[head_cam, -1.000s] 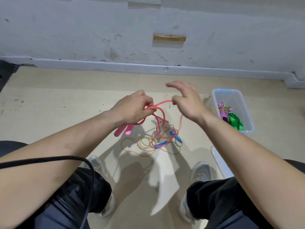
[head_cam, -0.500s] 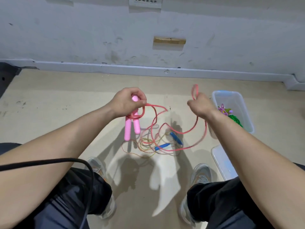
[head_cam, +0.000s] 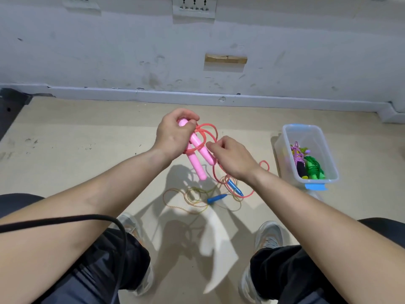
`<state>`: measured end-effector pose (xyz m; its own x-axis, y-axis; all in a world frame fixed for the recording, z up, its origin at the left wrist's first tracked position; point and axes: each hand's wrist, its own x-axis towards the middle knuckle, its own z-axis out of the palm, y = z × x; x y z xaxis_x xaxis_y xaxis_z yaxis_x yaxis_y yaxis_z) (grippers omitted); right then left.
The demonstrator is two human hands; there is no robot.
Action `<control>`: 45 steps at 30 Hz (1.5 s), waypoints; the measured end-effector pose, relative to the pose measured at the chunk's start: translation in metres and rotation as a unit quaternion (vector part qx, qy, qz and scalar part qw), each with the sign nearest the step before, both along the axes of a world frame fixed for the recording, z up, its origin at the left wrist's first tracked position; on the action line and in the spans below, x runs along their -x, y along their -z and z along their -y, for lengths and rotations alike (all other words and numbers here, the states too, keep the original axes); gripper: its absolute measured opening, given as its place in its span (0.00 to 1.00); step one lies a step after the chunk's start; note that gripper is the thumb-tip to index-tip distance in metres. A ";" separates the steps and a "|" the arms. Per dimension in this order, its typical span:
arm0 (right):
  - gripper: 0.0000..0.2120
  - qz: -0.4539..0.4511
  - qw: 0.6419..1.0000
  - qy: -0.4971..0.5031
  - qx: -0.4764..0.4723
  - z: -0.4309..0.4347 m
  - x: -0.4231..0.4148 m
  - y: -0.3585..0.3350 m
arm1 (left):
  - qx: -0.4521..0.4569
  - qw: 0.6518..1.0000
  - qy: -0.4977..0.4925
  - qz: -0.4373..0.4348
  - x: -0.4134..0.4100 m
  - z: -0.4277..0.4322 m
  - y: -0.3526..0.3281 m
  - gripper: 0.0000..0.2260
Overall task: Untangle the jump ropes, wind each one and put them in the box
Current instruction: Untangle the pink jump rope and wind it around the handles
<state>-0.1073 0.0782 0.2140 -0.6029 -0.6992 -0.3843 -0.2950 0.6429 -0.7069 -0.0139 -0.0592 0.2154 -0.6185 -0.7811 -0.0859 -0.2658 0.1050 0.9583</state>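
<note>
A single head-worn view (wide-angle) is aimed forward and down, seemingly from a seated height; the left hand (head_cam: 175, 134) and right hand (head_cam: 234, 160) are framed centrally at arm's length, the wall (head_cam: 109, 51) beyond.

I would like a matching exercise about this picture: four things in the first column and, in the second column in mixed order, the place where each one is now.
Column one
1. pink handles
2. blue handles
3. green rope
4. wall sockets

Column two
A. inside the clear box
B. gripped in the left hand
C. high on the wall
D. lying on the floor

Right pairs: 1-B, 2-D, 3-A, 4-C
</note>
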 end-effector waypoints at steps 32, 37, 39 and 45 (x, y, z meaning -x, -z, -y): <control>0.13 -0.011 0.982 -0.150 0.112 -0.006 -0.002 0.009 | -0.249 0.969 0.005 0.005 -0.002 0.000 -0.013 0.08; 0.23 -0.067 0.980 -0.182 0.053 -0.007 0.002 0.012 | -0.166 0.984 0.034 0.057 -0.002 -0.002 -0.008 0.09; 0.22 -0.072 0.978 -0.191 0.038 -0.007 0.003 0.013 | -0.114 0.990 0.040 0.078 -0.003 -0.004 -0.005 0.10; 0.22 -0.095 0.974 -0.204 0.013 -0.007 0.005 0.008 | -0.035 0.989 0.082 0.119 -0.008 -0.007 -0.004 0.11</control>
<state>-0.1125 0.0855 0.2060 -0.3322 -0.9035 -0.2709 -0.6492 0.4273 -0.6292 -0.0059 -0.0525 0.2194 -0.6928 -0.6584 -0.2943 -0.4694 0.1018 0.8771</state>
